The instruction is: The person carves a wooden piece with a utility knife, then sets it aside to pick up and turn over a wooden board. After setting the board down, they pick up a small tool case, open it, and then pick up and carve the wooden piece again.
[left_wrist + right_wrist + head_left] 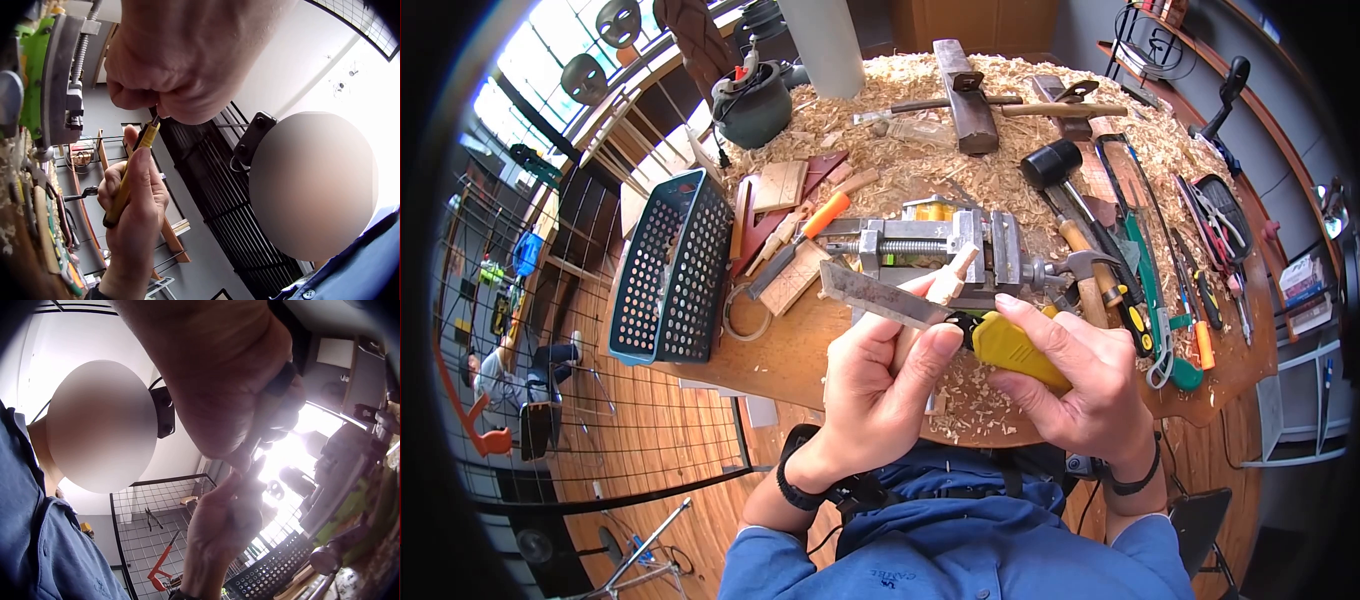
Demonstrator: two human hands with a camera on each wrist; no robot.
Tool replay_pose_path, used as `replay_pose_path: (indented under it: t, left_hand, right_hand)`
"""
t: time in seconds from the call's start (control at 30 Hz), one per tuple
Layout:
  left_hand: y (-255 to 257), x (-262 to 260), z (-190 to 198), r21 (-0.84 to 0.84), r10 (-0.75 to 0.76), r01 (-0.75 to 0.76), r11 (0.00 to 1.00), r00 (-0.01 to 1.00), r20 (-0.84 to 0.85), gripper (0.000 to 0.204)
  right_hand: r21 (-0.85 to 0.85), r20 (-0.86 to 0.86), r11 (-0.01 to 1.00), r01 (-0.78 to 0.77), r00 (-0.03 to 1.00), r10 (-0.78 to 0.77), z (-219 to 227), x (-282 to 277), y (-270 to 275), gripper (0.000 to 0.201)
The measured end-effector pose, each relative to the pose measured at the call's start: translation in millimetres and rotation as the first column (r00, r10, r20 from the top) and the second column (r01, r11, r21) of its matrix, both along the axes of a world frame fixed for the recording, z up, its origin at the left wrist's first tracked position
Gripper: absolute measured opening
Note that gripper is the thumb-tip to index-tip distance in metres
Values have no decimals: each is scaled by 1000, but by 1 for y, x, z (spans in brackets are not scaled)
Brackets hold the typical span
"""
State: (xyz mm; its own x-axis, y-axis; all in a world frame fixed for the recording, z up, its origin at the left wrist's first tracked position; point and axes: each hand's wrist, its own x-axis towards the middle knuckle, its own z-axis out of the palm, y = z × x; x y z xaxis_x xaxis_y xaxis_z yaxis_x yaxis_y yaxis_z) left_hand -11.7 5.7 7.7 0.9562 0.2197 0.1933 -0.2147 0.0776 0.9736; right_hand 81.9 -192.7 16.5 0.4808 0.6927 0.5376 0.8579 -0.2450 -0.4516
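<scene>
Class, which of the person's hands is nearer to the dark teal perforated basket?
The left hand. It is to the right of the basket, not touching it; the right hand, gripping the yellow-handled knife, is farther right.

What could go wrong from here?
1. The thumb of the left hand is right at the blade of the yellow utility knife; a slip could cut it.
2. The small wooden piece is held by hand, not in the bench vise, so it may twist under pressure.
3. A long stretch of blade is out, so it might flex or snap.
</scene>
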Motion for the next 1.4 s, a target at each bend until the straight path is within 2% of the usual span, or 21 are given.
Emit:
replay_pose_path:
  t: [0.13, 0.2, 0.23, 0.53, 0.63, 0.83, 0.9, 1.03, 1.1, 1.2, 1.4]
  left_hand:
    - [0, 0, -3, -12, -12, 12, 1000, 1000, 6, 50]
    - [-3, 1, -2, -159, -31, 36, 987, 999, 39, 52]
    - [-3, 1, -2, -159, -31, 36, 987, 999, 38, 52]
    - [-1, 0, 1, -78, -33, 35, 996, 999, 24, 52]
    - [-5, 1, 5, -91, 26, -27, 995, 1000, -10, 51]
    - [-3, -1, 0, 2, 49, -49, 999, 999, 9, 50]
    - [0, -1, -3, 133, 84, -85, 988, 996, 10, 50]
    - [-2, -1, -2, 148, 71, -76, 986, 997, 40, 53]
    - [-3, -2, -4, -57, 13, -9, 998, 997, 76, 58]
    - [-2, -2, -3, -94, -42, 51, 994, 995, 94, 60]
    - [0, -4, -2, 42, 21, -24, 999, 997, 70, 57]
  right_hand:
    - [20, -7, 1000, -10, 1000, 10, -1, 0, 1, 61]
    - [38, -17, 999, -21, 1000, 22, -2, 1, 2, 61]
    - [60, -22, 998, -34, 999, 36, -4, 1, 2, 61]
    - [26, -24, 999, -30, 999, 31, -1, 0, 1, 60]
    - [23, -14, 999, -25, 1000, 26, -1, 1, 1, 61]
    - [20, 6, 1000, -14, 1000, 13, -2, 1, 1, 62]
    - [18, 14, 1000, -8, 1000, 8, -1, 0, 1, 62]
    - [33, 2, 999, -13, 1000, 12, -1, 0, 1, 62]
    - [55, -10, 998, -25, 1000, 25, -1, 0, 1, 61]
    - [48, -25, 998, -37, 999, 38, -1, 0, 2, 61]
    - [40, -19, 999, -32, 999, 33, 0, 0, 1, 61]
